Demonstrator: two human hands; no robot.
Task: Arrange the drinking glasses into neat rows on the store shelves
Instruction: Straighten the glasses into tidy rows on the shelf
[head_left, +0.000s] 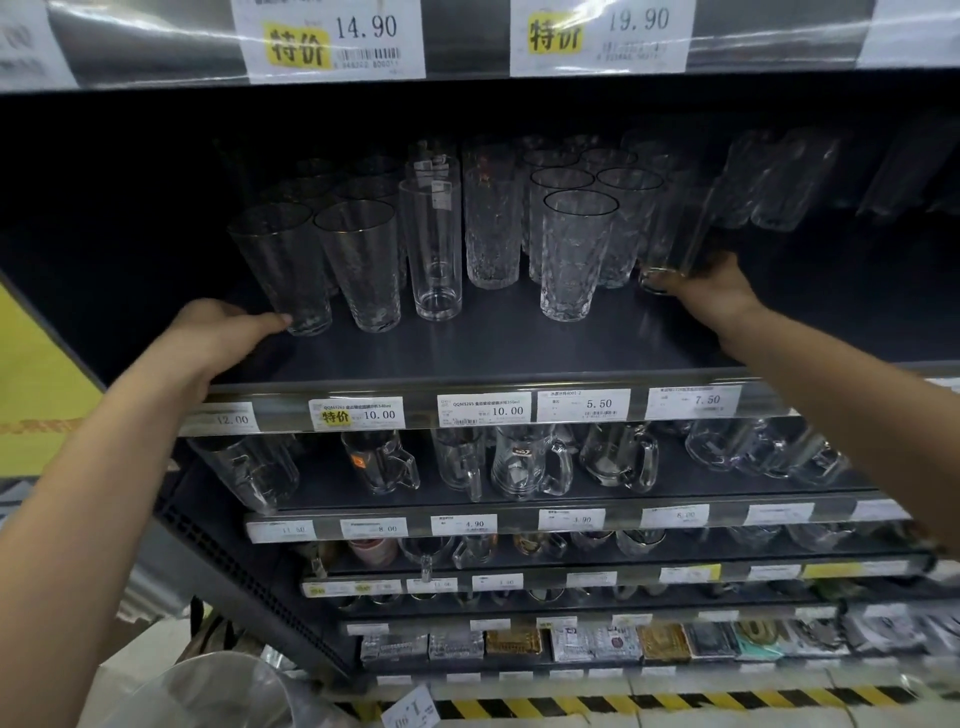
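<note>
**Step in hand:** squaring the front line on the dark grey metal shelf (519, 353).

**Left hand** (223, 332): grips the foot of the leftmost clear tapered gold-rimmed glass (283, 265). The thumb lies against its base and the other fingers are hidden.

**Right hand** (711, 296): fingers curl round the base of a tall clear straight-walled glass (675, 228) at the right end of the group. This glass leans with its top to the right. Whether its base rests on the shelf cannot be told.

**Recommended:**
- Stand the leaning glass upright before letting go.
- Keep both grips low and slide rather than lift.
- Bring the bases level with the front neighbours, clear of the hammered glass just beside.

**Count:**
- Tapered gold-rimmed glasses: two in front, at least three dim ones behind.
- Plain clear cylindrical tumblers (436, 249): two, one behind the other.
- Clear textured cylindrical glasses (491, 228): one in front, at least one behind.
- Clear hammered black-rimmed glasses (576, 254): five rims countable.
- Glasses at far right: blurred, not countable.
</note>
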